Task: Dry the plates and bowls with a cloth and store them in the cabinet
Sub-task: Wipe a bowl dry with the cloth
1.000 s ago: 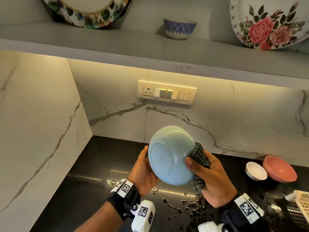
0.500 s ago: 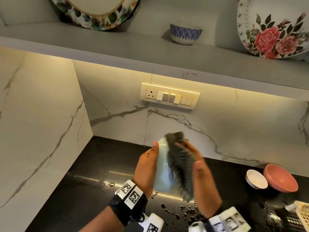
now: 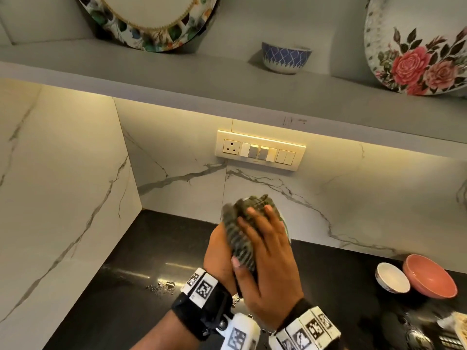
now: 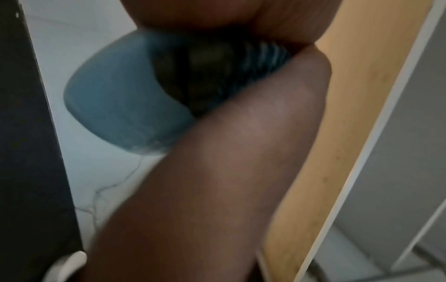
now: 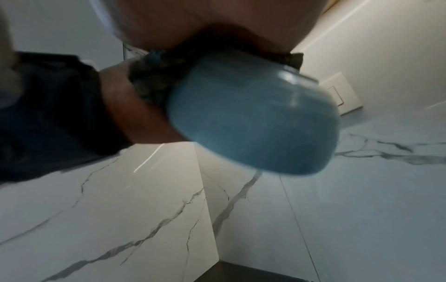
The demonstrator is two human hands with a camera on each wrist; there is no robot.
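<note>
The light blue bowl (image 5: 253, 114) is being held in the air above the black counter (image 3: 141, 261), in front of the marble wall, between both hands. The left hand (image 3: 218, 253) is gripping the bowl from its left side; how its fingers are lying cannot be told. The right hand (image 3: 267, 269) is pressing the checked cloth (image 3: 240, 236) into the bowl's opening, fingers (image 3: 255, 218) spread and bent over the bunched fabric, thumb against its lower edge. The bowl's base is facing away from the right palm. A white bowl (image 3: 391, 277) and pink bowl (image 3: 429, 276) are sitting touching on the counter, well apart to the right.
</note>
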